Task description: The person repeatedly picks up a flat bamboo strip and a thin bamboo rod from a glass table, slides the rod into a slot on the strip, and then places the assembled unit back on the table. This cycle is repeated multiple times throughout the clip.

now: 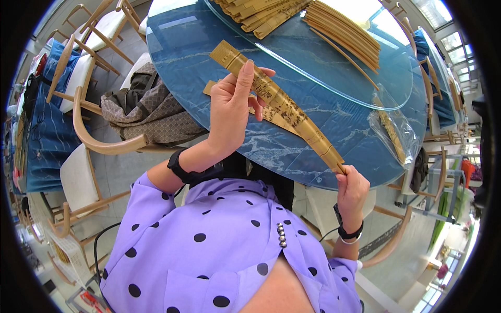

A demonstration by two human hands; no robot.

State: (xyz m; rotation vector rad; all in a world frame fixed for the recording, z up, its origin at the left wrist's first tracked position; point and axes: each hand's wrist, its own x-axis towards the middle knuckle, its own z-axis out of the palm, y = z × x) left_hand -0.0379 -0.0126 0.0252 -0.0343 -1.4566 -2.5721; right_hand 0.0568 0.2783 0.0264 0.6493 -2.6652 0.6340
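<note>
A slim tan folding fan (305, 125), folded up and patterned with dark figures, slants over the table between my hands. My left hand (229, 107) is closed round its upper part, with the thumb lying along the top. At the lower right end, my right hand (352, 190) pinches the fan's narrow tip between thumb and fingers. Beneath it a second tan fan (279, 119) with similar dark marks lies on the table, partly hidden by my left hand and the held fan.
Piles of tan fans (344, 36) rest on the glass turntable (334, 86) of the round blue table (182, 68). A clear plastic bag (409, 130) with a fan inside lies at the right edge. A patterned bag (148, 107) sits on a wooden chair (81, 122) to the left.
</note>
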